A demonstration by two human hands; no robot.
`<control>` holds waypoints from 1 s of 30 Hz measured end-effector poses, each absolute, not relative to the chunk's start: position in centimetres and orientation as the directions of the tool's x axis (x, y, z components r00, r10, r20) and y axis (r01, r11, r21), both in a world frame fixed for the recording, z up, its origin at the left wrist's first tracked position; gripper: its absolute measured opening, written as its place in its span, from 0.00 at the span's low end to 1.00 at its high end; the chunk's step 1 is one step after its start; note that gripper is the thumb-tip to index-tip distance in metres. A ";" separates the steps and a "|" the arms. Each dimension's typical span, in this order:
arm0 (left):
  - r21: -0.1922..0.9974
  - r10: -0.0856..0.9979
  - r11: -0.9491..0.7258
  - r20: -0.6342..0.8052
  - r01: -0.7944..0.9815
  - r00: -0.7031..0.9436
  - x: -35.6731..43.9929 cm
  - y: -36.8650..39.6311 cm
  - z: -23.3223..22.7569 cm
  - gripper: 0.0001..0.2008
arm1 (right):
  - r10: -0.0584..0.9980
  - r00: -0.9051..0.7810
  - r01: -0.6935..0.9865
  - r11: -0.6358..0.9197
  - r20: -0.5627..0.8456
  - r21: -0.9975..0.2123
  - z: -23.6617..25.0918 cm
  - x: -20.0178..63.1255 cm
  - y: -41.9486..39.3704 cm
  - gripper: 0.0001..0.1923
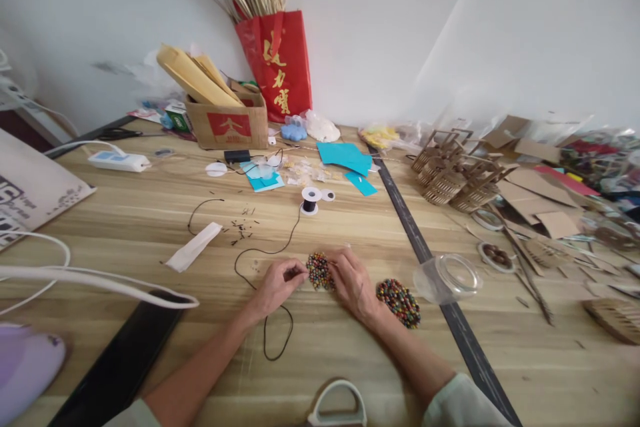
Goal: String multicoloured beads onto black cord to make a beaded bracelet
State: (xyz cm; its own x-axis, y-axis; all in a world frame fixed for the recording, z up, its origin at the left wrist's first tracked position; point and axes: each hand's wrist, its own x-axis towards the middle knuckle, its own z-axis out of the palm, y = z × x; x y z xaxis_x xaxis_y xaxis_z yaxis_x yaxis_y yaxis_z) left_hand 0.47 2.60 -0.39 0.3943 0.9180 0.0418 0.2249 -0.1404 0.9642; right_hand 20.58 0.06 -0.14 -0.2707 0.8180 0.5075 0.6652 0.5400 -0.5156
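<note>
We see one wooden table (150, 213), crossed by one dark strip (425, 253) that runs from the back wall toward the near right edge. At the back stand one red bag (280, 67) full of dry stalks and one cardboard box (230, 123) holding rolled yellow paper. To the right lie two slatted wooden baskets (450, 177), tipped together, amid loose cardboard scraps. On the left sits one white power strip (120, 161).

Near the middle we count one small thread spool (310, 200), with one black cord (265, 260) trailing from it in loops toward the hands. One white paper strip (194, 247) lies left of the cord. One clear jar (447, 277) lies on its side just over the dark strip.

We count two bead clusters. The first, the bead pile (399, 301), rests on the table just right of the right wrist, untouched. The second, the bead piece (320, 271), sits between the two hands.

Our left hand (277, 283) is curled nearly closed, thumb and forefinger pinched at the left edge of the bead piece, where the cord meets it. Our right hand (353, 280) lies palm down with fingers bent, fingertips pressing on the right side of the bead piece; whether it grips it or only steadies it, we cannot tell.
</note>
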 end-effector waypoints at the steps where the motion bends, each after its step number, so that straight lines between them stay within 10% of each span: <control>1: 0.965 0.914 -0.140 0.040 0.222 0.403 0.4 2.6 -0.3 0.09 | 0.813 -0.255 0.615 0.554 0.524 -0.561 -0.1 20.3 -0.4 0.07; 30: 0.996 0.808 -0.033 -0.025 0.088 0.588 -0.1 1.6 1.0 0.09 | 0.783 -0.289 0.317 0.621 0.550 -0.717 -0.1 18.7 -1.9 0.05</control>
